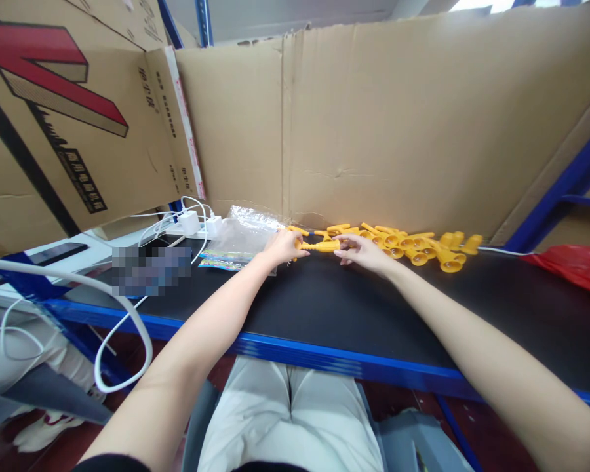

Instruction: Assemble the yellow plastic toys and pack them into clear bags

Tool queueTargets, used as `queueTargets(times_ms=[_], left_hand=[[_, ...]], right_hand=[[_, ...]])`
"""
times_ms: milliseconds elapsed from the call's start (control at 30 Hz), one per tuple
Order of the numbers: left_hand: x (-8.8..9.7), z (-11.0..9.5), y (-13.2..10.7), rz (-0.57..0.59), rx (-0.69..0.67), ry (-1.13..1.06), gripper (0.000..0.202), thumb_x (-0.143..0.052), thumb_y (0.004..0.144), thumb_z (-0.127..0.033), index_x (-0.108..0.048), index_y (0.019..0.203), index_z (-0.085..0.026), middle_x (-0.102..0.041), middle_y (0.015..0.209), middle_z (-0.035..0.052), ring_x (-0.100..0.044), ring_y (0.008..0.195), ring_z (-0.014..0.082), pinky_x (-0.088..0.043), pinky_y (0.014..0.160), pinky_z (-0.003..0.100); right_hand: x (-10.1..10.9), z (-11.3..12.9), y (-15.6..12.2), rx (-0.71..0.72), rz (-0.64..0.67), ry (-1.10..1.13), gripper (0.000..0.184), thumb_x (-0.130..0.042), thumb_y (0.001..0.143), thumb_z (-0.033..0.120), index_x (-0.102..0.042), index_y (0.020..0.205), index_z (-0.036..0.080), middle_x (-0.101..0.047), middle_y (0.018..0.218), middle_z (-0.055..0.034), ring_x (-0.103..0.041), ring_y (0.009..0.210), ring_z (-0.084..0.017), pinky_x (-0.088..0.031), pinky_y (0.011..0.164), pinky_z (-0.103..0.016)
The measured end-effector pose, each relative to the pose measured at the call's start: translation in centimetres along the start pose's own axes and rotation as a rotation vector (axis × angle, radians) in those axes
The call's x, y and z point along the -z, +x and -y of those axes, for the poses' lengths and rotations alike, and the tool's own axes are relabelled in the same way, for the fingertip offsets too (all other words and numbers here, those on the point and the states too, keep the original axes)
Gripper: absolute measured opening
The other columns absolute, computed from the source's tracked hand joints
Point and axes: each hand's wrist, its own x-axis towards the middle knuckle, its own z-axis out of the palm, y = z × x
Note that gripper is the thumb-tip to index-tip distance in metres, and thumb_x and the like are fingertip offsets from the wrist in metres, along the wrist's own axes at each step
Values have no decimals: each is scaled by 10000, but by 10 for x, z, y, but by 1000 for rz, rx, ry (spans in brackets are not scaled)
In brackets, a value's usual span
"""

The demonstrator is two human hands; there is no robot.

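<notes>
Between my hands, just above the black tabletop, is a yellow plastic horn-shaped piece (324, 246), lying roughly level. My left hand (282, 246) has its fingers closed on the left end of it. My right hand (361, 252) pinches the right end between thumb and fingers. Behind and to the right of my right hand lies a pile of similar yellow horn-shaped pieces (415, 246) with flared, cup-like ends. More yellow parts show just behind my left hand, partly hidden. Clear plastic bags (240, 229) with a colourful printed edge lie left of my left hand.
A tall cardboard wall (373, 131) closes off the back, with a printed carton (93, 118) at left. White chargers (189, 223) and looping cables (145, 341) are on the left. A red bag (570, 265) lies at the right. A blue metal rail (334, 357) runs along the front edge.
</notes>
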Motion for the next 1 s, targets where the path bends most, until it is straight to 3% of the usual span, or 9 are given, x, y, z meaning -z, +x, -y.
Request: queueTargets(times_ms=[267, 367, 433, 533, 633, 700, 867, 1000], left_hand=[[-1, 0, 0, 19, 34, 11, 331, -630, 687, -437, -615, 933, -216, -639, 891, 60, -593, 826, 222, -445, 690, 304], [1, -2, -4, -3, -6, -18, 425, -607, 722, -427, -558, 1092, -223, -626, 949, 70, -587, 880, 228, -447, 749, 327], [3, -2, -6, -65, -40, -75, 572, -575, 754, -432, -413, 1266, -236, -602, 1035, 81, -574, 932, 226, -445, 789, 337], [0, 1, -5, -136, -59, -129, 664, -521, 799, -396, -230, 1372, -229, -544, 1152, 101, -531, 1029, 225, -428, 862, 358], [-10, 11, 0, -89, -85, -78, 460, -464, 819, -244, -408, 1272, -185, -516, 1172, 110, -487, 1100, 224, -400, 927, 368], [-18, 17, 3, -23, -93, -26, 361, -424, 799, -132, -541, 1138, -169, -515, 1157, 105, -483, 1115, 218, -393, 945, 358], [-26, 23, 4, 204, -86, 44, 485, -440, 710, -44, -559, 1153, -199, -443, 1300, 90, -426, 1195, 249, -375, 969, 376], [-24, 21, 2, 259, -58, 49, 474, -423, 740, -80, -552, 1175, -216, -361, 1386, 78, -389, 1234, 252, -354, 989, 370]], right_hand=[[-3, -1, 0, -4, -28, 53, 442, -682, 659, 316, -538, 1061, 203, -551, 870, -32, -576, 593, -113, -538, 676, -354], [0, -1, 2, 45, -62, 47, 455, -685, 645, 330, -535, 1055, 200, -544, 891, -37, -578, 611, -118, -533, 674, -352], [7, -1, 5, 122, -163, -28, 455, -673, 652, 348, -531, 1058, 199, -547, 912, -44, -567, 608, -119, -525, 661, -351], [25, -2, 6, 260, -455, -294, 421, -631, 692, 359, -528, 1068, 200, -554, 946, -56, -536, 609, -120, -499, 672, -353], [47, -5, 0, 311, -714, -632, 366, -562, 752, 329, -526, 1093, 203, -526, 1022, -82, -526, 669, -139, -462, 723, -356], [58, -9, -6, 262, -783, -840, 353, -506, 785, 301, -519, 1125, 210, -493, 1069, -103, -527, 718, -164, -438, 718, -356], [67, -23, -10, 119, -717, -1236, 339, -398, 814, 222, -530, 1127, 210, -479, 1054, -124, -511, 797, -217, -390, 690, -345], [62, -35, -2, 73, -566, -1365, 370, -365, 794, 146, -544, 1115, 185, -490, 1060, -142, -494, 870, -245, -384, 723, -361]])
